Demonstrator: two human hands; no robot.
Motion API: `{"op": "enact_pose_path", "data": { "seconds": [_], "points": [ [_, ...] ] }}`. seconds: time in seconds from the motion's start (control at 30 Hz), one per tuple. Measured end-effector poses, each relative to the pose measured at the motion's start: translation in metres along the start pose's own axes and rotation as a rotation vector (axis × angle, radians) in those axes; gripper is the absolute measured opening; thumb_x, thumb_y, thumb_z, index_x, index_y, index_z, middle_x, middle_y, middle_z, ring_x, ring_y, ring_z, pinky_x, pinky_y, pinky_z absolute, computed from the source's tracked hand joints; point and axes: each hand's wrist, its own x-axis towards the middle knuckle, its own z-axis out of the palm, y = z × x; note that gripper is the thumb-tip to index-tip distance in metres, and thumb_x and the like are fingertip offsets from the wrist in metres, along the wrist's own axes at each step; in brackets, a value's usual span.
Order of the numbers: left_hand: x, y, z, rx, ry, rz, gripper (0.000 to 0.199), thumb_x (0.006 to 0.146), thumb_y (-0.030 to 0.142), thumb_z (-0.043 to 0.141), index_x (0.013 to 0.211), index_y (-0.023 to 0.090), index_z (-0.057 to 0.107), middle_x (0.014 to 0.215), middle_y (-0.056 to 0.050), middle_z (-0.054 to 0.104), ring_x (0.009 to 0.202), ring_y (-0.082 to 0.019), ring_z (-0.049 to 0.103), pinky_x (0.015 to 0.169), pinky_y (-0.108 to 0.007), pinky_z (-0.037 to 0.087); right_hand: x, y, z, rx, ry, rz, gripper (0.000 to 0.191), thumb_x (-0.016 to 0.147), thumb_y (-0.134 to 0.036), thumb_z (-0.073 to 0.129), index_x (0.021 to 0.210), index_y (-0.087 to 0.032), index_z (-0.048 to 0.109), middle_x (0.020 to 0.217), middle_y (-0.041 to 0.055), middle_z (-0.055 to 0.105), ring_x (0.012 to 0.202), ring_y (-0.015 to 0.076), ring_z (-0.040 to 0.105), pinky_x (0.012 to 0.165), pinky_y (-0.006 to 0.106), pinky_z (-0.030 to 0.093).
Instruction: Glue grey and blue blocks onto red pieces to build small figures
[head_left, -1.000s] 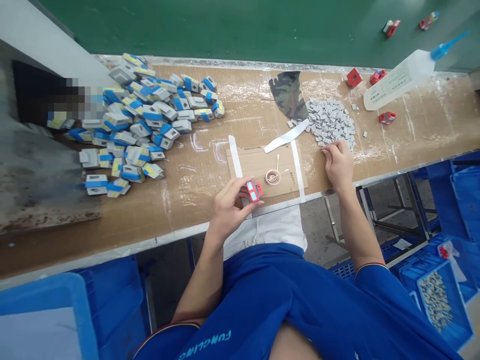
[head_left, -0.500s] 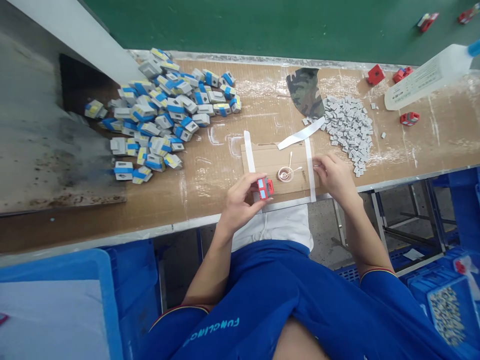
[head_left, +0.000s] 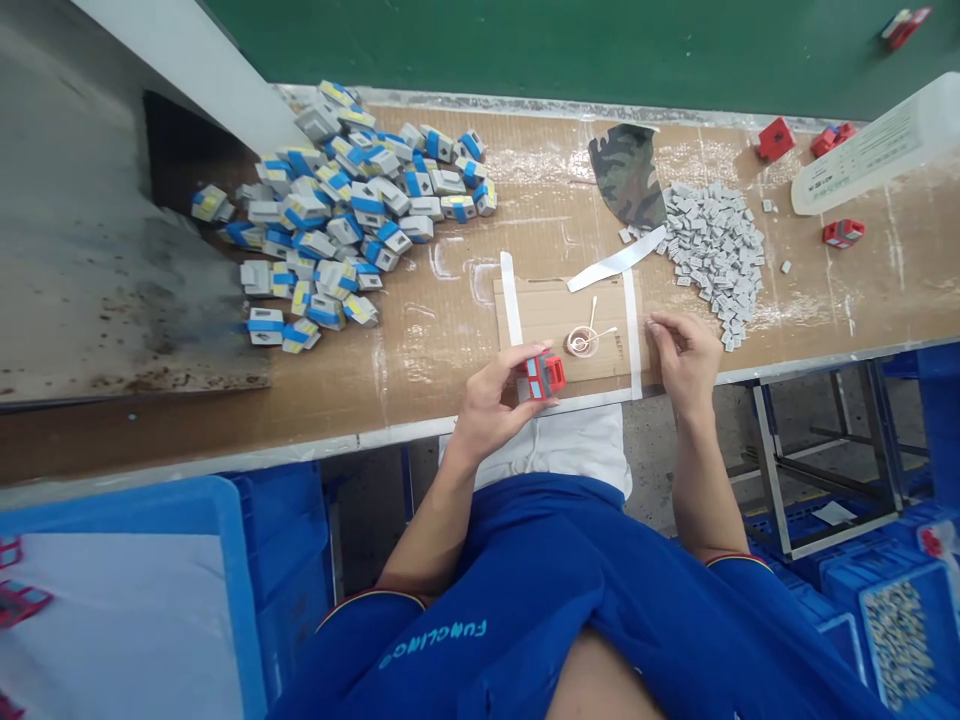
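My left hand holds a red plastic block with pale blue windows between thumb and fingers, just above the near edge of a cardboard sheet. The sheet is edged with white tape strips. A small copper coil and a white cotton swab lie on it, a little to the right of the block. My right hand rests at the sheet's right edge, its fingertips pinched together. Anything between them is hidden. Above that hand lies a heap of small grey pieces.
A heap of blue-and-white boxes covers the table's left part. A camouflage cloth lies at the back. At the right are red blocks and a white plastic bottle. Blue crates stand below the table.
My right hand has left the grey heap's edge and moved to the cardboard's right edge. My left hand keeps the red block. The whole view has drifted rightward.
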Motion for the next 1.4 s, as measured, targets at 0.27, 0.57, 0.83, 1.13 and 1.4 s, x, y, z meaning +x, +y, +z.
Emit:
{"op": "enact_pose_path", "data": {
  "seconds": [0.27,0.57,0.83,1.13,1.4],
  "points": [
    [0.003,0.006,-0.005,0.206,-0.078,0.055,0.061,0.091,0.043,0.088,0.144,0.023,0.064,0.137,-0.015,0.078,0.129,-0.028,0.077,0.109,-0.04,0.064,-0.051,-0.072,0.003,0.49,-0.073,0.154,0.008,0.096,-0.029,0.082,0.104,-0.028,0.084,0.094,0.0027,0.078,0.083,0.0158,0.073,0.071,0.029,0.059],
    [0.005,0.013,-0.003,0.338,-0.106,0.04,0.045,0.099,0.034,0.079,0.139,0.02,0.063,0.128,-0.012,0.079,0.119,-0.024,0.078,0.103,-0.037,0.064,-0.065,-0.097,0.041,0.604,-0.209,0.364,0.03,0.091,-0.054,0.085,0.098,-0.026,0.079,0.092,0.0045,0.083,0.083,0.0199,0.078,0.076,0.034,0.066],
    [0.006,0.013,-0.003,0.401,-0.104,0.115,0.041,0.101,0.025,0.074,0.141,0.021,0.062,0.13,-0.013,0.079,0.124,-0.024,0.078,0.104,-0.035,0.065,-0.063,-0.098,0.044,0.603,-0.251,0.442,0.036,0.087,-0.059,0.087,0.093,-0.024,0.077,0.089,0.0043,0.083,0.079,0.0195,0.078,0.073,0.034,0.065],
    [0.005,0.01,-0.005,0.392,-0.098,0.113,0.044,0.1,0.025,0.077,0.142,0.021,0.065,0.135,-0.013,0.079,0.127,-0.024,0.078,0.108,-0.035,0.065,-0.066,-0.102,0.049,0.579,-0.232,0.451,0.026,0.091,-0.048,0.083,0.092,-0.023,0.077,0.088,0.0041,0.084,0.078,0.0189,0.077,0.071,0.033,0.062],
    [0.004,0.007,-0.007,0.362,-0.119,0.077,0.046,0.099,0.019,0.075,0.143,0.021,0.065,0.137,-0.013,0.078,0.131,-0.025,0.076,0.111,-0.038,0.065,-0.07,-0.113,0.053,0.315,-0.184,0.257,0.015,0.101,-0.034,0.07,0.092,-0.024,0.075,0.081,0.0022,0.072,0.073,0.0173,0.065,0.066,0.032,0.052]
  ]
}}
